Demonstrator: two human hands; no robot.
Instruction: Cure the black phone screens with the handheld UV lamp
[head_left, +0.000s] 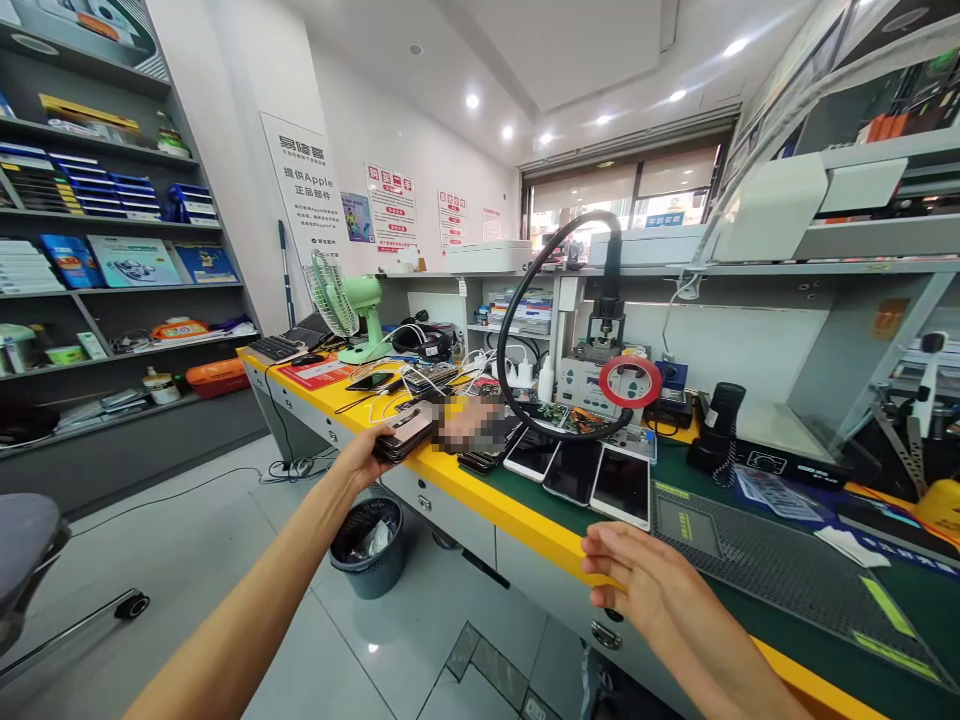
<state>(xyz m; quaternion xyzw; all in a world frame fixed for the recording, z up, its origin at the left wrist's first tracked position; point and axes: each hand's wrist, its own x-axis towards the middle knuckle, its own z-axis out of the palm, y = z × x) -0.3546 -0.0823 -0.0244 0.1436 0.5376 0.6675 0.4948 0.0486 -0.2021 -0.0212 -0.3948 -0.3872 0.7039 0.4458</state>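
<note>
- Head view, in grip of left hand [367, 455]: stack [407, 430], at yellow edge of bench [480, 500], well apart from right hand [634, 572].
- With right hand released, loosely curled, near three phones [576, 472].
- On bench: green mat [926, 590] under phones, fan [367, 310] farther left.
- Around: shelves [127, 220] at left, bin [367, 580] on floor [195, 540], posters [392, 207] on wall [352, 100].

"Left side?"

"Left forearm [277, 562]: bare, extended toward between 1 and 2 o'clock. Left hand [367, 455]: at 8 o'clock, clasped in a grip."

"And right?"

"Right hand [641, 575]: between 4 and 5, fingers [606, 541] loosely curled, pointing toward 10."
</note>
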